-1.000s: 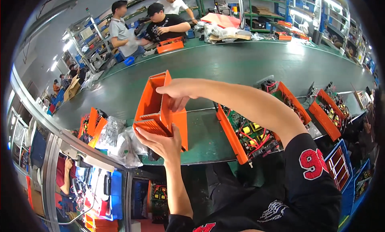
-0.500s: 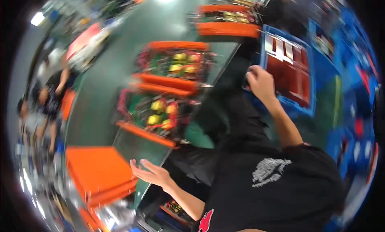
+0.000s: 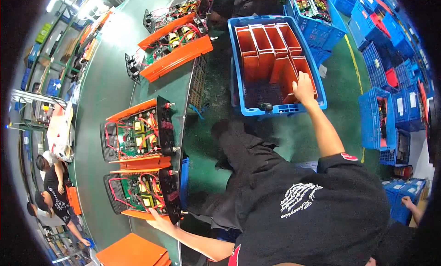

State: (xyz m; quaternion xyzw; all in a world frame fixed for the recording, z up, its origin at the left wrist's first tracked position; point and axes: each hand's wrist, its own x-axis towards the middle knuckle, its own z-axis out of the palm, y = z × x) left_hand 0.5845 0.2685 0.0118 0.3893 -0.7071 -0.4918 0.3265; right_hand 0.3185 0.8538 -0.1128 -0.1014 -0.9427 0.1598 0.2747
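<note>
My right hand reaches into a blue plastic crate. Its fingers are closed on the edge of an orange sheet-metal cover. Several similar orange covers stand in the crate in rows. My left hand lies against the front orange edge of the nearest open electronic unit, fingers stretched out. That unit has a green circuit board, yellow-wrapped parts, red wires and black end panels. A second such unit sits just beyond it on the green bench.
More open units stand farther along the green bench. Orange panels are stacked at the near left. Blue crates pile up at the right. People work across the bench; another person's hand shows at far right.
My view has turned and steadied. My right hand has moved from the crate's side onto a cover inside it. My left hand has come to the near unit's edge.
</note>
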